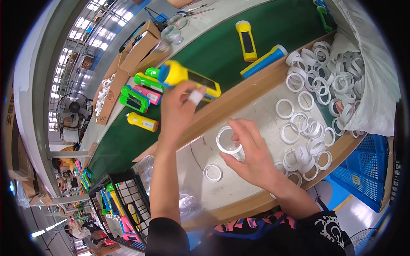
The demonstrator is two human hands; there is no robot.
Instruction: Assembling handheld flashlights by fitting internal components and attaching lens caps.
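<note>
The right grip pinches a white ring between thumb and bent fingers, over the middle of the worktop. The left grip touches a yellow flashlight with a blue head, beyond the worktop's far edge and over the green belt; because of blur, I cannot tell whether its fingers are closed on it. One finger there carries a small white wrap.

In my judgement, the ring is best held by its outer rim, with light and even pressure, so that it does not bend or slip. The flashlight should pass clear of the cardboard strip along the far edge.

Farther out, a loose ring lies toward the worktop's near edge. Many others spread to the right end, where a ring heap lies partly under a plastic bag.

It is hard to see whether something clear fills the pinched ring. The transparent pieces at the left end are unclear and partly hidden by the left forearm. The bag hides some rings.
</note>
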